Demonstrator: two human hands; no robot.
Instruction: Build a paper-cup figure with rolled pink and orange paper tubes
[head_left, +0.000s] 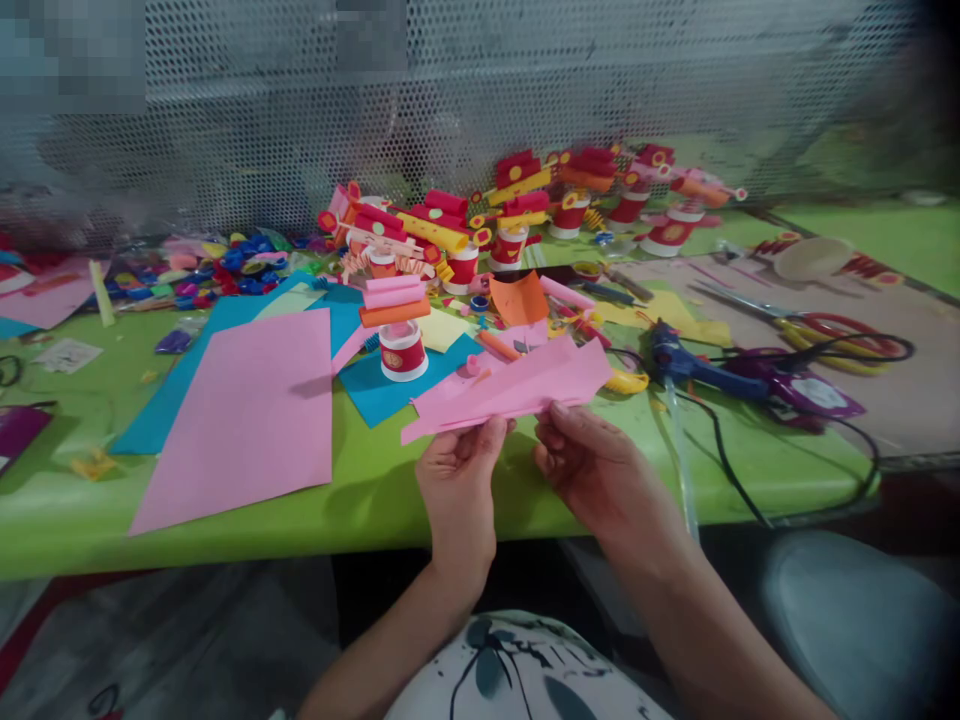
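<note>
A strip of pink paper point(517, 385) with an uneven far edge is held up above the front of the table. My left hand point(461, 475) pinches its near edge between thumb and fingers. Close beside it, my right hand point(592, 455) pinches the same edge further right. Just beyond the strip stands a red and white paper cup point(403, 352) topped with pink and orange paper rolls point(394, 300). Blue paper point(375, 395) lies under the cup. A large pink sheet point(255, 410) lies flat to the left of my hands.
Several finished cup-and-roll crafts point(510, 235) stand at the back near a perforated metal screen point(480, 80). Colourful small pieces point(232, 265) are heaped at back left. On the right lie a blue glue gun point(697, 365) with a cord and large scissors point(817, 325). A stool point(862, 620) is at lower right.
</note>
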